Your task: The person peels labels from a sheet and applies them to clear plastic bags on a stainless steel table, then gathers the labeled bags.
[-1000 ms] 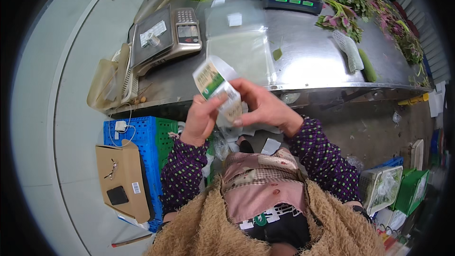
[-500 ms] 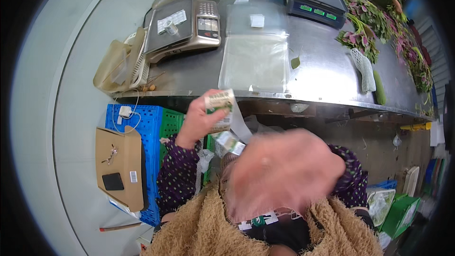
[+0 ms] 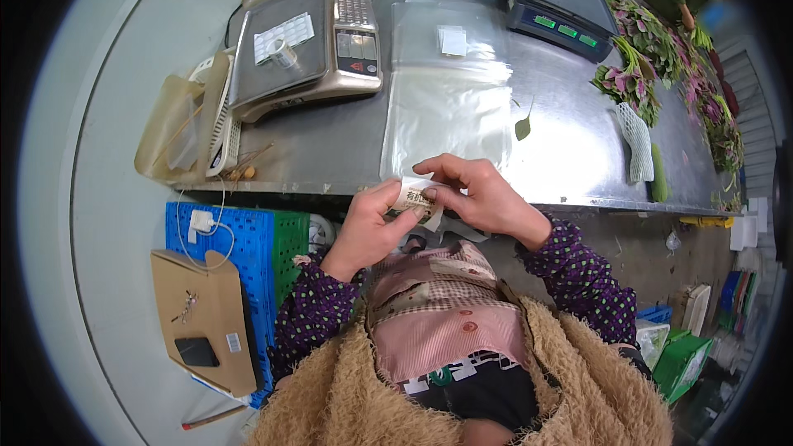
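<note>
Fingers pinch label strip at table edge.

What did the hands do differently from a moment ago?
A second ago the left hand held the label roll up high while the right hand pulled at it. Then the right hand swung away toward the camera. Now it is back, and both hands pinch the roll lower down, at the table edge. The scale, the clear bag and the blue crate stayed put.
</note>
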Available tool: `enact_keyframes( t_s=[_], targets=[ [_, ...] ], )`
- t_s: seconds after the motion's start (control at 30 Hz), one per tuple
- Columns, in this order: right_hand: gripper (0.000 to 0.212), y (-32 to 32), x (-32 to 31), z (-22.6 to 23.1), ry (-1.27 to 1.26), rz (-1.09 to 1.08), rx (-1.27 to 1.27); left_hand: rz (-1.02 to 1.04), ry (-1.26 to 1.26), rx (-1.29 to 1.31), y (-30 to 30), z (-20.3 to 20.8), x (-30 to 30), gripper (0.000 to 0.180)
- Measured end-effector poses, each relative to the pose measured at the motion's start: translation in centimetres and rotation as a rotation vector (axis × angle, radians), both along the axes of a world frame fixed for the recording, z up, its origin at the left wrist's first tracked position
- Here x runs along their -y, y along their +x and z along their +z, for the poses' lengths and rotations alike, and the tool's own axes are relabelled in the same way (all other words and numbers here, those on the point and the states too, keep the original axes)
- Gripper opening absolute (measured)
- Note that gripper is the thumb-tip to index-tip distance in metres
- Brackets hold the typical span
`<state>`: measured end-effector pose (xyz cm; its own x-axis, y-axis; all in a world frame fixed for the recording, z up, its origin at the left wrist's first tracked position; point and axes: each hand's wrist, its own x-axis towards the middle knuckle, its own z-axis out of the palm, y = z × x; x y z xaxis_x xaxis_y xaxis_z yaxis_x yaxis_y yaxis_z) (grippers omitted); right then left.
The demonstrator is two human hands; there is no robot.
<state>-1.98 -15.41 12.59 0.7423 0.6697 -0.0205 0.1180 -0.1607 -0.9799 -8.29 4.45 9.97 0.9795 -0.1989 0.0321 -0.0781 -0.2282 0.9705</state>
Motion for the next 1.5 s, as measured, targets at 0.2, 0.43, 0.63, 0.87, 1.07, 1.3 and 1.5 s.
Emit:
enact_keyframes(
  t_s=[0.2,0.43,0.63,0.87,1.07,1.3,1.5],
  targets=[
    [0.021,0.7,0.7,-2.5,-0.044,-0.093,0.085,-0.006,0.116,0.136,2.5,-2.4,1.6,0.011],
    [0.015,3.8,2.3,-5.7,-0.104,-0.143,0.365,0.114,-0.103,-0.372,3.3,-7.5,2.7,0.01],
    [0.026,18.8,3.7,-2.3,-0.278,-0.243,0.331,0.187,-0.295,-0.615,1.2,-7.3,2.6,0.02],
    [0.074,18.5,1.5,-16.3,-0.834,-0.223,0.567,0.217,-0.25,-0.468,2.6,-8.3,1.5,0.019],
    [0.046,13.9,1.0,-9.1,-0.237,0.022,-0.071,0.213,-0.104,-0.329,4.9,-8.8,0.6,0.023],
    [0.025,7.8,-0.8,-7.6,-0.109,-0.011,-0.271,0.144,0.002,-0.087,6.2,-7.7,0.8,0.023],
    [0.019,7.8,1.0,-8.4,-0.21,0.016,0.043,0.212,-0.196,-0.487,4.9,-8.6,2.0,0.02]
  ],
)
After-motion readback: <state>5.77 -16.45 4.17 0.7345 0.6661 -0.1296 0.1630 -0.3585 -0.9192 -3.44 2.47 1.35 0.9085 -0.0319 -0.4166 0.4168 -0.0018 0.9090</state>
